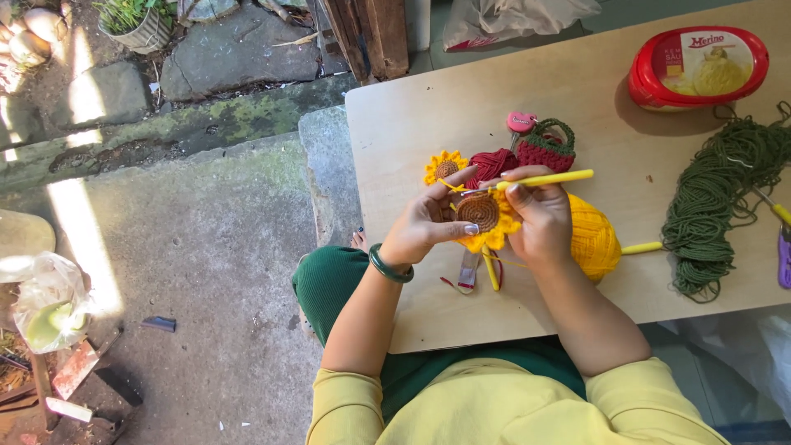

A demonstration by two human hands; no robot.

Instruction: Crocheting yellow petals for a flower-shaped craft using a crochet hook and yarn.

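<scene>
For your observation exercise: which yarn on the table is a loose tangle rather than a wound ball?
The green yarn at the right; the yellow yarn and red yarn are wound balls.

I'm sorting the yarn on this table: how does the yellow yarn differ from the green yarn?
The yellow yarn is wound into a round, tight ball; the green yarn lies as a loose, sprawling skein. The yellow yarn sits right behind the right hand, partly hidden by it, while the green yarn lies in the open farther right, touched by neither hand. A yellow strand runs to the crocheted sunflower; the green one feeds nothing visible. Both rest on the wooden table.
</scene>
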